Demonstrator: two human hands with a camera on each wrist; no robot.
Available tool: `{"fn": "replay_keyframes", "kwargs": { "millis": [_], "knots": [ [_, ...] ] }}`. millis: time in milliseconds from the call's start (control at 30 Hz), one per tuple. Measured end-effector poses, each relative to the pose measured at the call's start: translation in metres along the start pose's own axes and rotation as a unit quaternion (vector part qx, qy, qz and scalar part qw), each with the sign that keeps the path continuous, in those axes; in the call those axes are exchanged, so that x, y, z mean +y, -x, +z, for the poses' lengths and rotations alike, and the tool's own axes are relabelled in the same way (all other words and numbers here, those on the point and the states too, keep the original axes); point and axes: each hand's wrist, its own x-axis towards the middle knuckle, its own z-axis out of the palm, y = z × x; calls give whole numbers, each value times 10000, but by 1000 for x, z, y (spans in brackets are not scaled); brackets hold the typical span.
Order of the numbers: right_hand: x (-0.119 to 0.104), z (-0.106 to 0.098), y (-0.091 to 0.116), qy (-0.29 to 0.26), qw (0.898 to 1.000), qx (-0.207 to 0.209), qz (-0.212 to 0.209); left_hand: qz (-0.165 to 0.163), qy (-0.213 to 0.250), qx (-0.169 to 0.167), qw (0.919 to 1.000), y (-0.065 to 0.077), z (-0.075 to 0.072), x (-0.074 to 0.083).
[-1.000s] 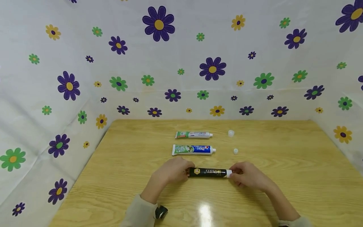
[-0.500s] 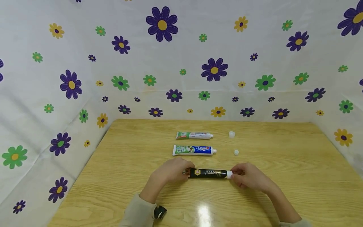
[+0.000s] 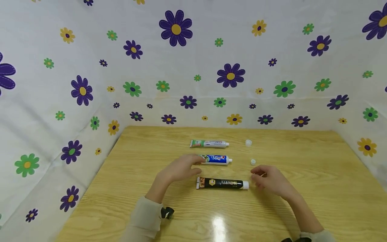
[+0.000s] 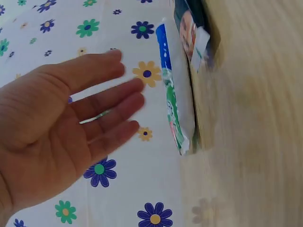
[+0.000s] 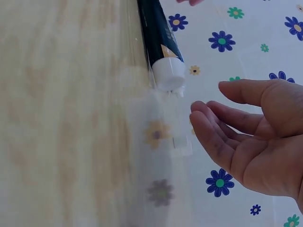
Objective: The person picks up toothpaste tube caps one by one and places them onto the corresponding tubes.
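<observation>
A black toothpaste tube (image 3: 223, 183) with a white cap (image 3: 246, 185) lies nearest the person, its cap pointing right. Behind it lies an uncapped blue and green toothpaste tube (image 3: 216, 159). The left hand (image 3: 181, 168) hovers over that tube's left end, hiding part of it; its fingers spread loosely in the left wrist view. Just right of the black tube's cap is the right hand (image 3: 270, 181), fingers loosely bent. In the right wrist view the gap between those fingertips and the white cap (image 5: 169, 74) is plain. Neither hand holds anything.
Farther back lies a smaller green and white toothpaste tube (image 3: 210, 144), also uncapped. Two loose white caps, a larger one (image 3: 248, 143) and a smaller one (image 3: 253, 162), lie to the right on the wooden table (image 3: 302, 161). A flowered cloth (image 3: 205, 84) encloses the back and sides.
Both hands have let go of the black tube, which stays on the table. The left hand has moved up and back over the blue and green tube; the right hand has drawn slightly back and right.
</observation>
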Motion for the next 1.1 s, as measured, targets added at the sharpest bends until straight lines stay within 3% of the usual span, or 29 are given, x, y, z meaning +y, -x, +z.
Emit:
{"fn": "replay_keyframes", "kwargs": {
  "millis": [133,267,467,700,833,1100],
  "knots": [
    [-1,-8,-6,162,9986,495,11,149,274,148,9994,-22,-7,-7],
    [3,-14,-14,515,9950,851,93,-15,457,120,9989,-43,-8,-14],
    [11,-19,-25,977,9899,998,251,-254,711,-48,9971,-65,-7,-28],
    [13,-17,-33,1023,9901,874,404,-627,873,-611,9923,-75,0,-33],
    [11,-15,-36,1188,9883,828,470,-575,646,-824,9928,-77,2,-29],
    [11,-14,-40,1355,9868,778,436,-263,215,-945,9949,-85,8,-27]
  ]
}}
